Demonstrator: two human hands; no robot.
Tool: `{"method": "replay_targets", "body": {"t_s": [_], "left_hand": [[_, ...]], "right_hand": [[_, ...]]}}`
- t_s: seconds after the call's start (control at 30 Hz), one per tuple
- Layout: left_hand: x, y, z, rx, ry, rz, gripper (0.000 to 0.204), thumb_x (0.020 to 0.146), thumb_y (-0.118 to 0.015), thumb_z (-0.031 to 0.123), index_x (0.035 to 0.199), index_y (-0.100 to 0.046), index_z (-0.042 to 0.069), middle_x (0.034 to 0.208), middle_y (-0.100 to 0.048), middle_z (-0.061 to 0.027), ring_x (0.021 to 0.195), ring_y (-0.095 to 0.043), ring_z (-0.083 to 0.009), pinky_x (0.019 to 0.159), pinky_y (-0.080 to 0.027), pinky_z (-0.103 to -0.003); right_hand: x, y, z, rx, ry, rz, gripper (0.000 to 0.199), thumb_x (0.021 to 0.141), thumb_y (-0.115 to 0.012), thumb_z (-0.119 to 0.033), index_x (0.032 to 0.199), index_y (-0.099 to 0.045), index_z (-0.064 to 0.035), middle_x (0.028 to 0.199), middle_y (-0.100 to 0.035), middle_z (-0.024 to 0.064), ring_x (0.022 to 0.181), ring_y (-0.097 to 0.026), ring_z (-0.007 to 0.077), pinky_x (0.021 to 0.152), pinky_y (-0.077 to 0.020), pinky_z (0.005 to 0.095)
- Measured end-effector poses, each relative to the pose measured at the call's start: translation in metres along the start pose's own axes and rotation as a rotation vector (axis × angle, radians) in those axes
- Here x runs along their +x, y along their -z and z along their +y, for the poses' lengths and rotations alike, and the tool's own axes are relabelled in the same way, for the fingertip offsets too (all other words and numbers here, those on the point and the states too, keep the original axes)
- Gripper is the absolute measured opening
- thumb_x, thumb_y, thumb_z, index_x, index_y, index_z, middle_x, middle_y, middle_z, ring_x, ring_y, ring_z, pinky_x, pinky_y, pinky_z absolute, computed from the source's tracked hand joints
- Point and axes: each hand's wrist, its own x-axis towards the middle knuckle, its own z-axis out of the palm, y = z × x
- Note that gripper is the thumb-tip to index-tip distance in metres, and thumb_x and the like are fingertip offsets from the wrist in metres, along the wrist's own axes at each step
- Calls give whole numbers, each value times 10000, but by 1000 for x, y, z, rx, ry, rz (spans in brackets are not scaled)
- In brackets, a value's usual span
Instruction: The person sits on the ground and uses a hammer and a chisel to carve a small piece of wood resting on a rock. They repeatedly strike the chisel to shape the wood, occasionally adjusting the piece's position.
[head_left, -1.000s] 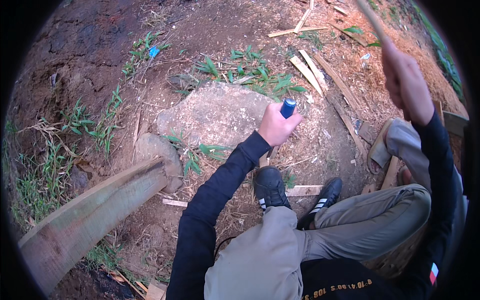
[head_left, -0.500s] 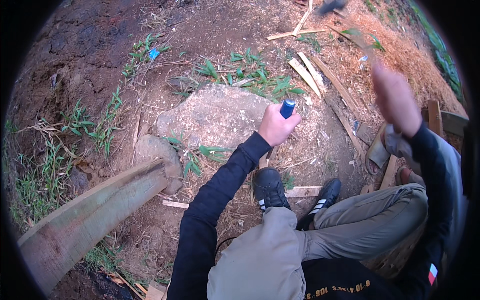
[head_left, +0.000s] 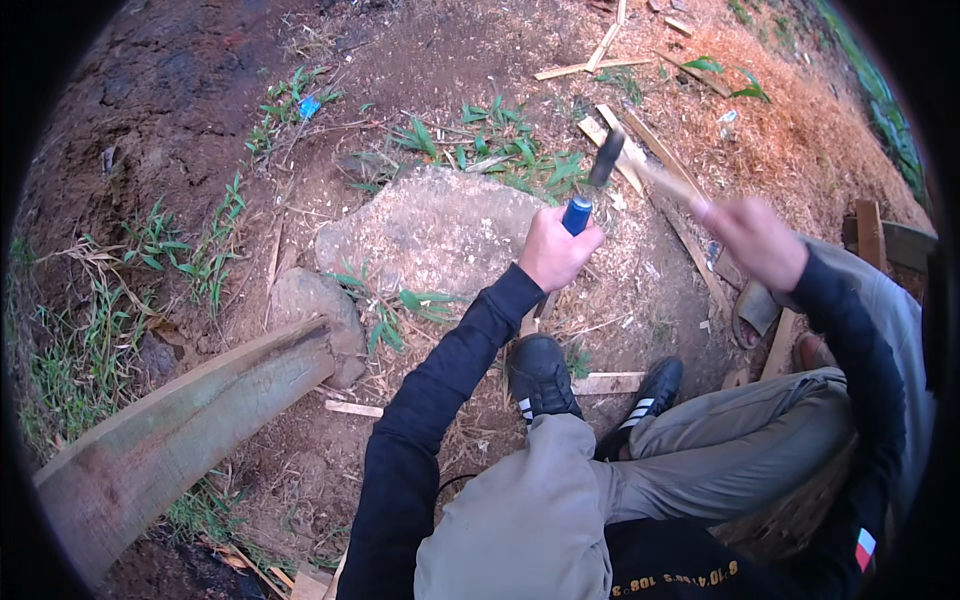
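My left hand is wrapped around a blue-handled chisel, held upright with the butt of its handle above my fist. The chisel's lower end is mostly hidden by my hand and wrist. My right hand grips the wooden handle of a hammer. The dark hammer head is above and slightly to the right of the chisel's butt, apart from it and a little blurred.
A broad flat stone lies left of my left hand. A thick plank slopes in from the lower left against a rounded rock. Wood strips and shavings are scattered at the right. Another person's sandalled foot is at the right.
My right hand has swung the hammer down and to the left, from the upper right toward the chisel. My left hand has hardly moved.
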Motion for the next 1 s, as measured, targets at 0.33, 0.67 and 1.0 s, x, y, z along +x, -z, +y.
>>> {"method": "replay_targets", "body": {"t_s": [0.33,0.67,1.0], "left_hand": [[1,-5,-5,62,-30,3,233,807,-647,134,645,-517,28,570,-519,-1,531,-483,-74,513,-399,-277],[1,-1,-3,34,-19,-37,236,814,-645,148,655,-522,26,568,-516,3,531,-486,-78,523,-405,-285],[-1,1,-7,4,-25,-12,249,795,-671,122,641,-484,62,571,-479,46,529,-441,-46,501,-362,-250]], "right_hand": [[6,-4,12,-151,147,-49,301,1013,-463,-286,895,-541,-20,586,-380,40,507,-415,189,477,-365,356],[-9,-4,-32,-93,301,-80,283,1002,-460,-227,919,-603,2,612,-523,103,546,-530,229,568,-468,384],[-3,-13,-18,-47,178,188,384,1022,-442,-317,939,-656,-9,572,-512,121,531,-522,254,571,-447,430]]}}
